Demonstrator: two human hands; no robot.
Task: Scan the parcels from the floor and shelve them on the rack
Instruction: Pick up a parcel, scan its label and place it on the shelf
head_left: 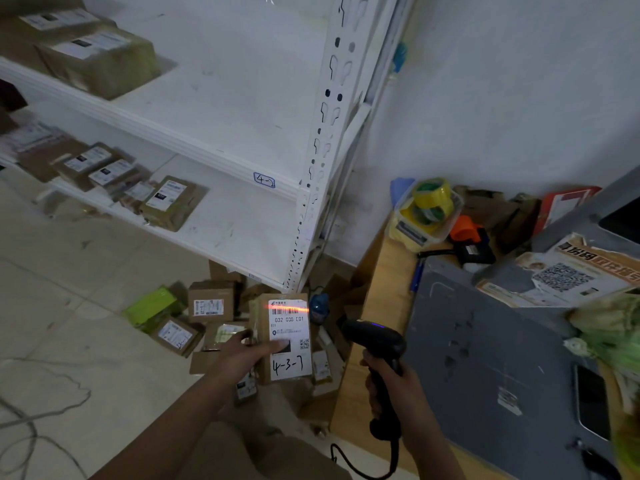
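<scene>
Fingers [242, 337] of the left hand [239, 358] curl round the left edge of a cardboard parcel [289, 323], with the thumb pressed flat on its white label; the fingertips are hidden behind the box. The parcel is held above the heap of parcels on the floor [207, 306], below the white rack [311, 188]. The right hand [398, 389] is wrapped round a black barcode scanner [377, 336], whose red line crosses the label's barcode. The label's small print is too blurred to read.

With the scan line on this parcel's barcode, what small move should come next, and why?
Probably lift the parcel in the left hand toward the rack: the scanner in the right hand casts its red line across the barcode.
</scene>
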